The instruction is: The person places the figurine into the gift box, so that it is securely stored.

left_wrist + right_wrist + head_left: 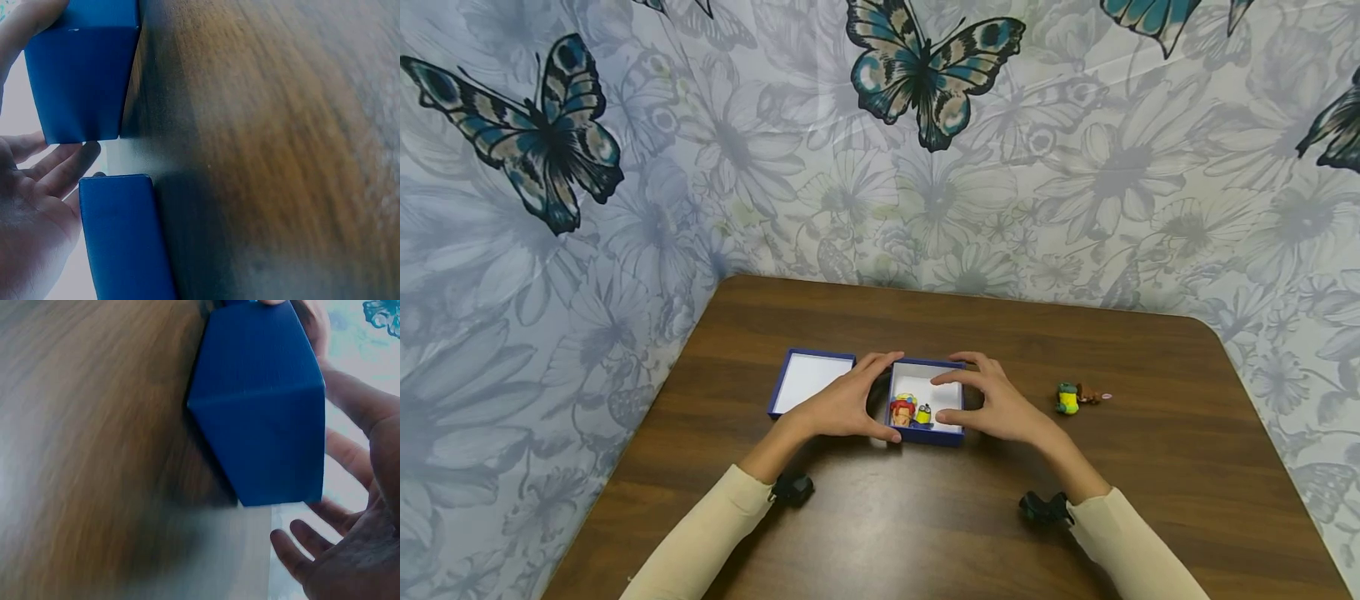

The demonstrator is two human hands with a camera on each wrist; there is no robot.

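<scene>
A blue box [926, 435] with a white inside sits on the table. In its front left part are two small toy figures: a red one with yellow on top [902, 410] and a yellow and blue one [923, 414]. My left hand [847, 402] grips the box's left side, thumb at the front corner and fingers at the back; the left wrist view shows the blue wall [84, 87] between them. Over the box's right part, my right hand [992, 404] has its fingers spread and loosely bent, with nothing visible between them. In the right wrist view its thumb is near the box's top edge [259, 444].
Left of the box lies a matching blue-edged tray or lid [811, 379], white side up. On the right of the brown table [1150, 467] lie a green and yellow toy [1067, 398] and a small brown toy [1088, 394]. Butterfly-patterned fabric [970, 208] hangs behind.
</scene>
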